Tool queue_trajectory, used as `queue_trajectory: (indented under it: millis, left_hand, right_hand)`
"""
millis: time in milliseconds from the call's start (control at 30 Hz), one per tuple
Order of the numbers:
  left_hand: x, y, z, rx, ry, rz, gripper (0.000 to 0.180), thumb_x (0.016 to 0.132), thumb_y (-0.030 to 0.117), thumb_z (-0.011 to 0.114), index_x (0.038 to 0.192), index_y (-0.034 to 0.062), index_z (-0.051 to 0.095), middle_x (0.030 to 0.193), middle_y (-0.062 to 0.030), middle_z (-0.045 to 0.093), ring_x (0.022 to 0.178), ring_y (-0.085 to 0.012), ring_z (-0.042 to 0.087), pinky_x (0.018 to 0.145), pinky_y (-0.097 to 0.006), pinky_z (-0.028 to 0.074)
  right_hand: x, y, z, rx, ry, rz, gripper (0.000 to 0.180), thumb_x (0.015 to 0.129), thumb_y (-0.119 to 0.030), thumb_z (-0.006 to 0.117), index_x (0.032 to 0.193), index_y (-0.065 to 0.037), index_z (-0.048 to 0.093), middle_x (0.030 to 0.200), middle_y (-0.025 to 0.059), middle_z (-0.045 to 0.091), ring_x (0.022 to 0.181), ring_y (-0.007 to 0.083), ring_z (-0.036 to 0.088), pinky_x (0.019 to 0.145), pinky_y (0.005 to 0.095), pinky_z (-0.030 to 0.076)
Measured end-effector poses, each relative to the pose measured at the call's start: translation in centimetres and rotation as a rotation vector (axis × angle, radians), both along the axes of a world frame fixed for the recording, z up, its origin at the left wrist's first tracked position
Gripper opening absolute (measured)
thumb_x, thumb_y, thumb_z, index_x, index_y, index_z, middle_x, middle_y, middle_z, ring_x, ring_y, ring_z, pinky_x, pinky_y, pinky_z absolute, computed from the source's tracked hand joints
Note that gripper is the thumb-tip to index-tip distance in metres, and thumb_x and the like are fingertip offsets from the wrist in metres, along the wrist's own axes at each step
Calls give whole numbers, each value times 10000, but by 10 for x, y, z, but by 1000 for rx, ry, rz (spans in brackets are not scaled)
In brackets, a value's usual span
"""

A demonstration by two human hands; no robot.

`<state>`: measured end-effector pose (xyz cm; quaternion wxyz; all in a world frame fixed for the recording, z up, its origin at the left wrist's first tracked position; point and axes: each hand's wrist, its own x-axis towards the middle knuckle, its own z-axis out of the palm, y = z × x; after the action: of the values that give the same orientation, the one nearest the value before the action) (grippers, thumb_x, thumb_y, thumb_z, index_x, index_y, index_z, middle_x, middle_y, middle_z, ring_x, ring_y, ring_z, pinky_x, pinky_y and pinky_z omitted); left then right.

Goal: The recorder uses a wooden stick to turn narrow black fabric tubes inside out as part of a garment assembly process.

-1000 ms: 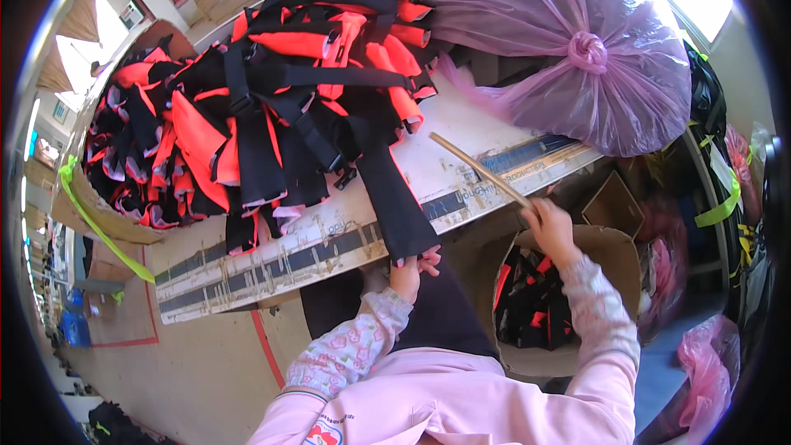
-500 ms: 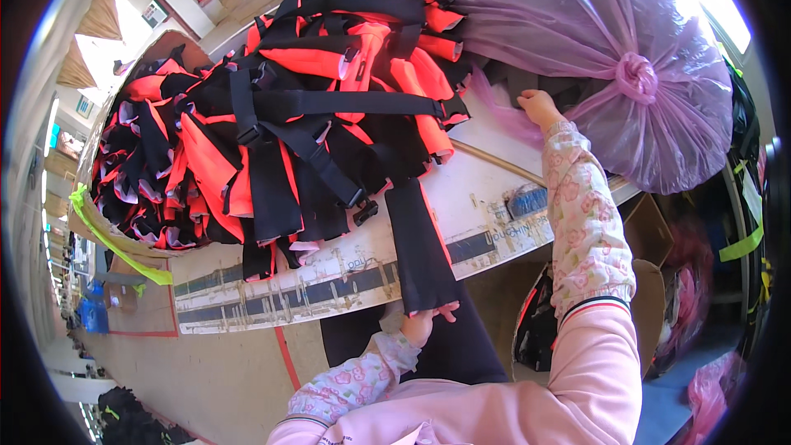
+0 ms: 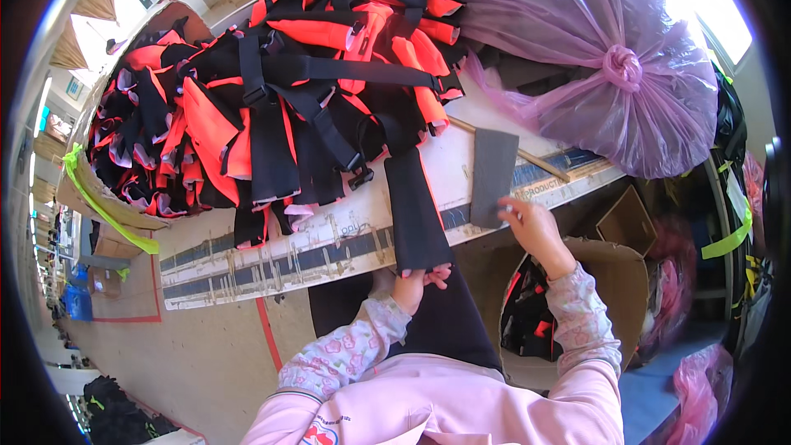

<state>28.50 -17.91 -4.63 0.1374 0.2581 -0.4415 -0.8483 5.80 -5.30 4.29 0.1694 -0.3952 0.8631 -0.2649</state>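
Far left there's a big pile (image 3: 264, 107) of orange and black strap pieces heaped on the tabletop (image 3: 329, 239). One black strip (image 3: 414, 210) hangs off the front edge, and the left hand (image 3: 416, 280) is pinched shut on its lower end. Just right of that lies a grey strip (image 3: 493, 175), flat on the tabletop, with the right hand (image 3: 535, 229) gripping its near end. A thin stick (image 3: 527, 156) lies behind it. Far right sits a tied purple bag (image 3: 593, 58).
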Motion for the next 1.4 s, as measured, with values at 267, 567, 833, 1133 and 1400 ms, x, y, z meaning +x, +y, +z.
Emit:
queue_trajectory:
  millis: [267, 567, 833, 1133, 1400]
  left_hand:
    - [12, 10, 0, 43, -87, -46, 338, 952, 312, 445, 1012, 4, 568, 927, -134, 612, 748, -214, 626, 604, -295, 527]
    - [15, 11, 22, 103, -146, -14, 330, 942, 271, 444, 1014, -19, 584, 927, -151, 631, 628, -185, 616, 632, -301, 531]
    - [-6, -2, 63, 142, -146, -39, 341, 947, 259, 385, 1095, 24, 582, 896, -149, 649, 595, -173, 623, 622, -297, 518]
    - [-27, 19, 67, 170, -117, 30, 241, 909, 193, 417, 1001, 53, 590, 811, -89, 640, 635, -156, 623, 626, -304, 507]
    - [-18, 36, 55, -104, 4, -101, 156, 856, 74, 530, 1001, 49, 581, 848, -43, 629, 758, -138, 616, 650, -293, 507]
  right_hand:
    - [-82, -67, -45, 101, 612, 65, 815, 656, -343, 762, 1331, -112, 368, 1256, 184, 458, 1204, 353, 417, 991, 503, 337]
    - [-90, -47, 30, 15, 417, 151, 446, 646, -218, 762, 1002, -27, 573, 1005, 185, 563, 957, 352, 541, 813, 413, 443]
    - [62, 84, 172, -401, 88, 149, 235, 734, 4, 613, 968, 3, 601, 864, 166, 645, 807, 297, 645, 730, 296, 488]
    - [128, 70, 146, -310, 754, 598, 383, 648, -81, 601, 1028, -41, 584, 946, 150, 592, 854, 290, 622, 732, 355, 521]
    - [124, 8, 59, -54, 767, 538, 383, 695, -104, 584, 1064, -13, 536, 975, 150, 591, 890, 265, 607, 768, 341, 499]
